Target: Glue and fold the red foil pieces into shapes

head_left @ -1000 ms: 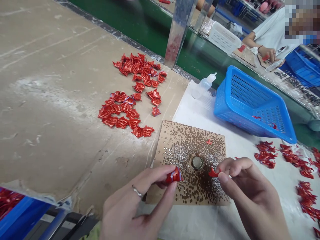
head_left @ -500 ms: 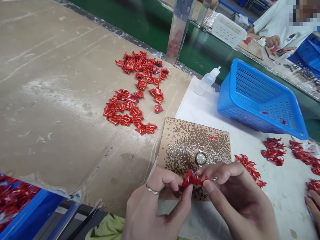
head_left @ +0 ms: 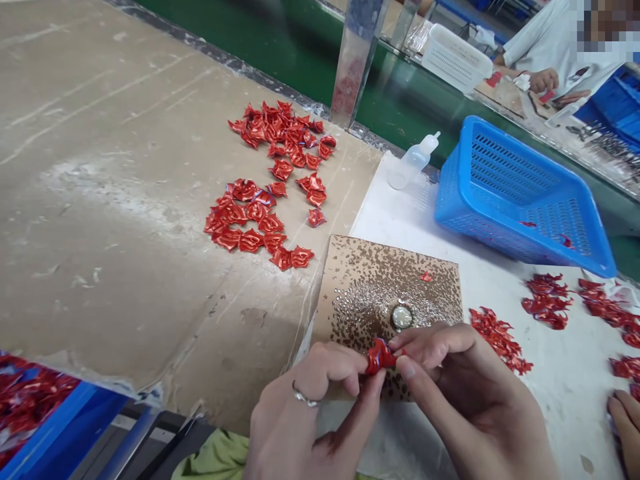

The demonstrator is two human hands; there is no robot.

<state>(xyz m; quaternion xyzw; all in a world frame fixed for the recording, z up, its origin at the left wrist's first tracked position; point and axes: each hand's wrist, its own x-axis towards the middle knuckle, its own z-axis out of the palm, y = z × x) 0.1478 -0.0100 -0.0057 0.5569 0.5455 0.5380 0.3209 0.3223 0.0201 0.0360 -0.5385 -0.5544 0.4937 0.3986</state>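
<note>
Both my hands pinch one small red foil piece (head_left: 379, 355) low in the middle of the view. My left hand (head_left: 310, 413), with a ring on one finger, grips it from the left with thumb and fingers closed. My right hand (head_left: 465, 400) presses it from the right with thumb and forefinger. They hold it just above the near edge of a brown cardboard pad (head_left: 370, 293) speckled with glue drops, which has a round metal disc (head_left: 401, 317) in its middle.
Several finished red foil pieces (head_left: 270, 180) lie on the cardboard-covered bench at left. Loose red pieces (head_left: 500, 337) lie on white paper at right, near a blue basket (head_left: 520, 193) and a squeeze bottle (head_left: 413, 160). Another person's fingers (head_left: 625, 420) show at the right edge.
A second ago each hand held its own red piece, apart. They came together and now press one red piece between them; the camera shifted slightly.
</note>
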